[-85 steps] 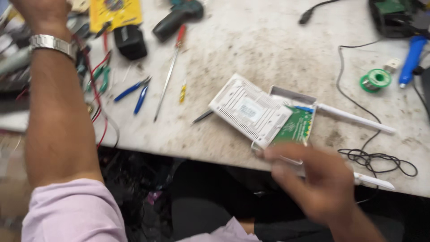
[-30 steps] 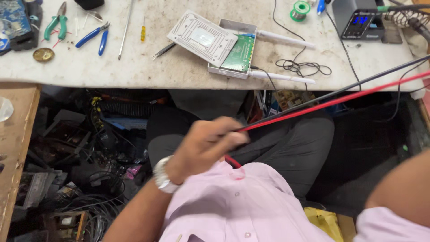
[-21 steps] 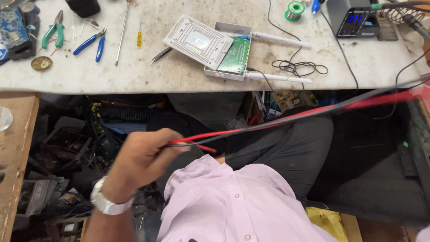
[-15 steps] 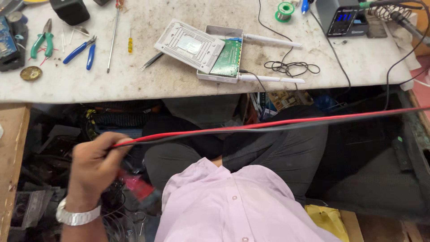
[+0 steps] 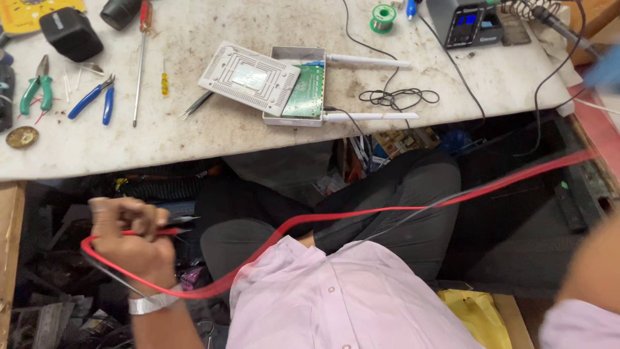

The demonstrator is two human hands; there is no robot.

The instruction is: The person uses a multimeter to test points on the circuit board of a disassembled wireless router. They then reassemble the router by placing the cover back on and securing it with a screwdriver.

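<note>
Two probe leads, red (image 5: pixel 361 213) and black (image 5: pixel 413 216), bunched in the left hand (image 5: pixel 132 236) below the tabletop (image 5: pixel 213 136) edge, at the lower left. Left grip closed around both probes (image 5: pixel 174 226), tips poking out to the right of the knuckles, red one under black. Red lead looping behind the wrist, past a metal watch band (image 5: pixel 152 302), then across the pink shirt (image 5: pixel 342 297) and away to the upper right, blurred at the far end. Black lead thinner, running close beside the red over the dark trousers (image 5: pixel 400 194).

Right hand out of view; only a forearm and pink sleeve (image 5: pixel 578 323) at the lower right corner, so cannot tell that grip's state.

On the tabletop: opened white router (image 5: pixel 294 84) with green circuit board (image 5: pixel 307 90) exposed, its vented lid (image 5: pixel 248 70) lying tilted over the left side, two white antennas (image 5: pixel 371 63) pointing right. Coiled thin black cable (image 5: pixel 397 98) just beside the router. Solder spool (image 5: pixel 383 16) and soldering station (image 5: pixel 468 22) further back. Left of the router: tweezers (image 5: pixel 197 103), long screwdriver (image 5: pixel 139 61), blue-handled cutters (image 5: pixel 93 100), green-handled pliers (image 5: pixel 35 87), small black box (image 5: pixel 70 32).
</note>
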